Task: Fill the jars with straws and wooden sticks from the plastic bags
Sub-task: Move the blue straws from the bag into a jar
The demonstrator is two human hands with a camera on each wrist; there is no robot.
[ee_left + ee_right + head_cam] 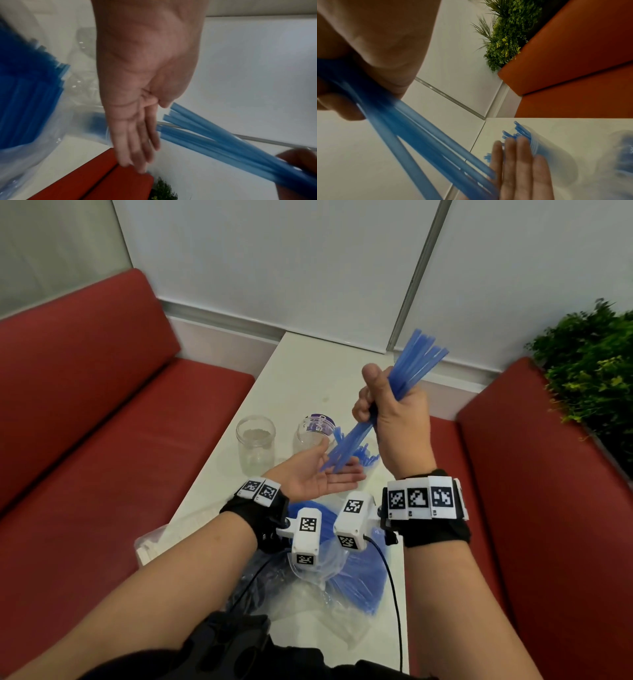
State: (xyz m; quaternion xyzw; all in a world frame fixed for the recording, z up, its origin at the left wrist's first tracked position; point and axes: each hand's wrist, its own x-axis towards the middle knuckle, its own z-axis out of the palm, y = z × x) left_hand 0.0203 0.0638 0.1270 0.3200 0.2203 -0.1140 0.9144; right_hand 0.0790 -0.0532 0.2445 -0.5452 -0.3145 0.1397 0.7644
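My right hand (383, 405) grips a bundle of blue straws (414, 361) above the white table (308, 371), the bundle slanting down to the left. Their lower ends (337, 457) meet the flat palm of my left hand (322, 474), which lies open, palm up, under them. In the left wrist view the straws (214, 139) pass beside the straight fingers (137, 142). An empty clear jar (255, 443) stands left of a second jar (313, 429) with a purple label. A clear plastic bag of blue straws (356, 577) lies under my wrists. More straws (366, 458) lie in plastic behind my left hand.
Red bench seats (102, 457) flank the narrow table on both sides. A green plant (589, 364) stands behind the right bench. Another clear bag with pale contents (154, 542) lies at the table's left edge. A black cable (394, 594) runs from the wrist camera.
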